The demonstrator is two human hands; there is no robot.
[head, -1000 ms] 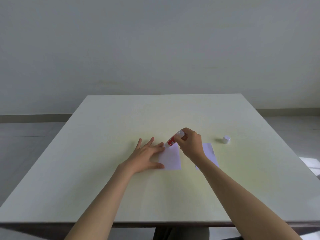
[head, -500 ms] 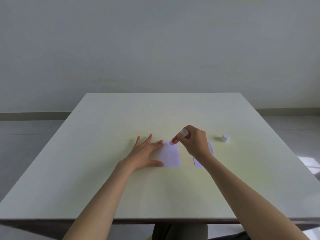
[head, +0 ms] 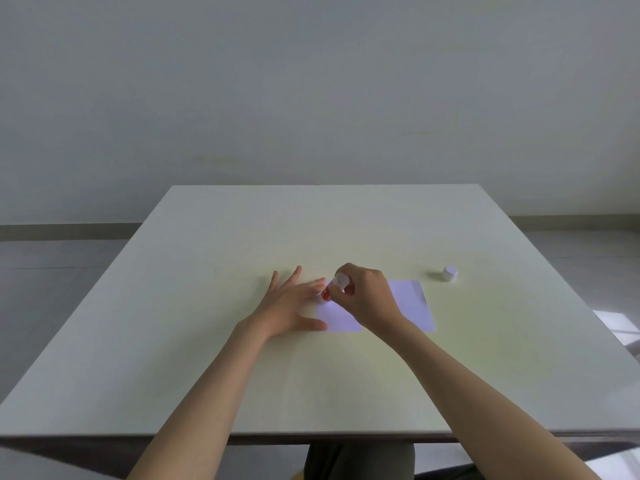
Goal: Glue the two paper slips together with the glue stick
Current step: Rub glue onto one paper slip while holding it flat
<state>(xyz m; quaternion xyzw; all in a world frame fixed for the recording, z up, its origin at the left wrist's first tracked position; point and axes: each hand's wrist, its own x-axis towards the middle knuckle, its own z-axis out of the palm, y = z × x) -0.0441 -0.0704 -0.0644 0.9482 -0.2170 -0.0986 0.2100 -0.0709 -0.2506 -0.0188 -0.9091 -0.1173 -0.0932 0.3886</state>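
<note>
Two slips: both flat on the bench [head: 207, 341], side by side with a narrow gap, not yet joined.
Left hand [head: 287, 306]: palm down, fingers [head: 313, 286] straight and spread; index tip and thumb tip rest on the left edge of the left slip [head: 341, 318], pinning it.
Left slip: pale, lying between the two hands; its far edge is partly covered by the glue stick and right hand.
Glue stick [head: 334, 288]: red body, white end up, tilted, lower end down at the far left corner of the left slip; contact itself is blurred.
Right hand [head: 367, 296]: fingers curled round the glue stick, gripping it from the right.
Right slip [head: 412, 304]: just right of the right hand, its near-left part hidden by the wrist.
Cap [head: 450, 273]: small, white, alone on the bench, right of the right slip and apart from it.
</note>
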